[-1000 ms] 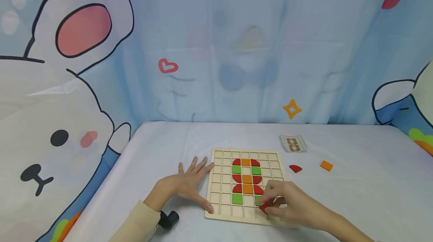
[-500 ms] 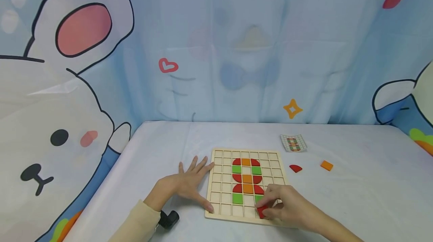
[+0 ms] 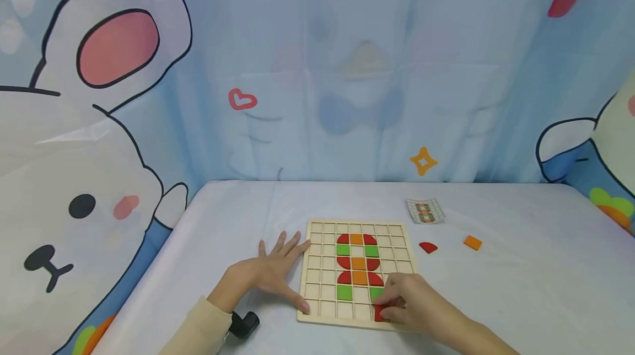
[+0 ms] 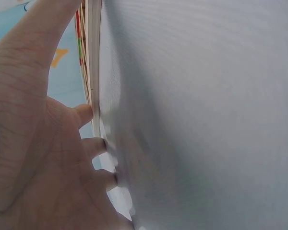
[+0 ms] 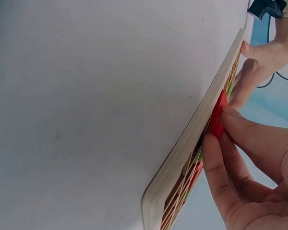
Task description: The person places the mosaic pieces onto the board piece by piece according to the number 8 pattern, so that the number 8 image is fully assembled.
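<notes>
A wooden grid board (image 3: 317, 308) lies on the white cloth, bearing red rounded tiles, orange squares and green squares in its middle columns. My right hand (image 3: 415, 302) pinches a red quarter-round tile (image 3: 378, 313) between thumb and fingers at the board's near row, just below a green square (image 3: 376, 293). In the right wrist view the red tile (image 5: 218, 115) stands tilted at the grid, proud of the frame. My left hand (image 3: 278, 272) spreads its fingers along the board's left edge, thumb at the near corner and a fingertip near the far part of that edge.
Right of the board lie a loose red tile (image 3: 428, 247) and an orange square tile (image 3: 473, 242). Behind them is a small pattern card (image 3: 425, 211). A black device (image 3: 244, 324) is worn at the left wrist. A printed blue curtain (image 3: 347, 123) hangs behind the table.
My right hand has turned the red tile and brought it down and slightly left onto the near-row cell. My left hand stays at the board's edge. The head view has shifted slightly.
</notes>
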Demonstrator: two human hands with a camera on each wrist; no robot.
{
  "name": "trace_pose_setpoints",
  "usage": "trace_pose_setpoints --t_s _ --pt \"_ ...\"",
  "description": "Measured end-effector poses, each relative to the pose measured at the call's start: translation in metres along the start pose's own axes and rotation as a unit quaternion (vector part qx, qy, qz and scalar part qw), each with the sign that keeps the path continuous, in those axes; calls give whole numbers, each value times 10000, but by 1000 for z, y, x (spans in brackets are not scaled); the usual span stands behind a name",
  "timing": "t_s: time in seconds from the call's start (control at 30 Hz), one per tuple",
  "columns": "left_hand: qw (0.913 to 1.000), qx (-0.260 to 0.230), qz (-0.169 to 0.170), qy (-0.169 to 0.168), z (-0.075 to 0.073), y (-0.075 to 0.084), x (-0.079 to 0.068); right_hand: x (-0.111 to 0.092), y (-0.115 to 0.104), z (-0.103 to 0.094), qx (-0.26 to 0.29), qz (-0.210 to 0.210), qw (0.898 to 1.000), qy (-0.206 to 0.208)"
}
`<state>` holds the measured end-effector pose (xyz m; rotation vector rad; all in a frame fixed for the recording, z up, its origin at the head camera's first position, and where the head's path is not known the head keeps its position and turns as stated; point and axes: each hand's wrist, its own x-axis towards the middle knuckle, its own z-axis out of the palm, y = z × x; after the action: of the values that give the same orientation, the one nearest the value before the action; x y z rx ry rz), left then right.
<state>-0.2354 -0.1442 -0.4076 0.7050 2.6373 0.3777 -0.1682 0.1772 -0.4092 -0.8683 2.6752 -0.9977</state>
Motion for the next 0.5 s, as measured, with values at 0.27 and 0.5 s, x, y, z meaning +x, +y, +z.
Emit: trace_pose_setpoints --t_s 0.27,0.5 --pt "10000 20 8 15 1 2 -2 4 -7 3 -296 213 9993 -36" --pt "10000 24 -73 3 0 1 -2 5 -9 4 -481 136 9987 25"
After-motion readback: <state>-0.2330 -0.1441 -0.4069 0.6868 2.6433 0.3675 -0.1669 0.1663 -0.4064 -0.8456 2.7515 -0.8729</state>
